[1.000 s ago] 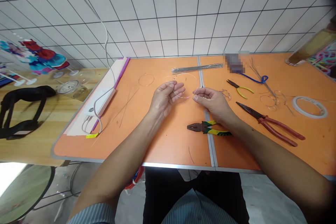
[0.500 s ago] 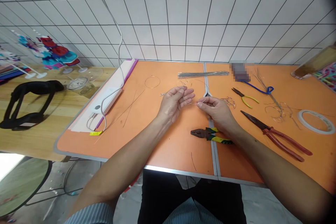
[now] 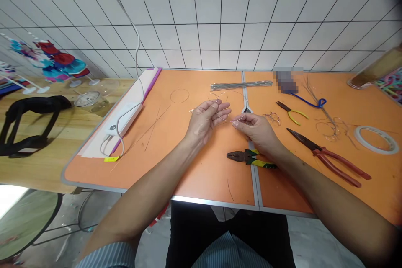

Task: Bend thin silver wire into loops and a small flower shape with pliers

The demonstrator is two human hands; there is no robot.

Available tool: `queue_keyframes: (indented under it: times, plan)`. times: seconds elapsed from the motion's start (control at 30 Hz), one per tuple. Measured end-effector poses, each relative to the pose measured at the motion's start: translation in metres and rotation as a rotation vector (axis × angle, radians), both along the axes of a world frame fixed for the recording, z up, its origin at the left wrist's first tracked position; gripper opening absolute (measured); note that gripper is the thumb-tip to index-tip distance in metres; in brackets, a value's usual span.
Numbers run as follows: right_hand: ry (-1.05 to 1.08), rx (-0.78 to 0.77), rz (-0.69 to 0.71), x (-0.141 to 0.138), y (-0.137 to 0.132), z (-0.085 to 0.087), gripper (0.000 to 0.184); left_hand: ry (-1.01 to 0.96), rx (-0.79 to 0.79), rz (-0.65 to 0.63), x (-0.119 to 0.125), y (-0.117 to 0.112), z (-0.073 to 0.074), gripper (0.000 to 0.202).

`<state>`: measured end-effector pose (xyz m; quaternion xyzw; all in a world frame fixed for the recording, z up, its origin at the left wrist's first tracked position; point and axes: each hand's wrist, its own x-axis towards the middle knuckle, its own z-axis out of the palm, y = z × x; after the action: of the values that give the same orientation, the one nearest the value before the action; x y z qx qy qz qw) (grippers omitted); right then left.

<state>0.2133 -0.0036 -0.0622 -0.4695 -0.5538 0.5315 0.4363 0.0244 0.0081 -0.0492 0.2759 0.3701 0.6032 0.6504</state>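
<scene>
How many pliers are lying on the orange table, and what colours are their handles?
Red-handled pliers: 1
Yellow-handled pliers: 1
Green-and-yellow-handled pliers: 1
Total: 3

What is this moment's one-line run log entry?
left hand: holds wire loop | right hand: pinches wire loop | nearby: green-yellow pliers, red pliers | surface: orange table
</scene>
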Motion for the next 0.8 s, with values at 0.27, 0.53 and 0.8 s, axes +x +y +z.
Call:
queue_keyframes:
  times: [0.27,0.53,0.8]
  plan:
    - [-0.031,-0.005,-0.042,-0.0006,-0.0028,0.005,0.028,0.021,-0.001,0.001,-0.0009,-0.0006,0.0,0.004]
    - [0.0,-0.016,-0.059,0.0025,0.0023,0.0022,0.026,0.056,0.018,-0.002,-0.0027,-0.001,0.0015,0.01]
    - [0.069,-0.042,-0.063,0.0084,0.0046,0.003,0.024,0.055,0.028,0.004,-0.0034,-0.0022,0.0034,0.008]
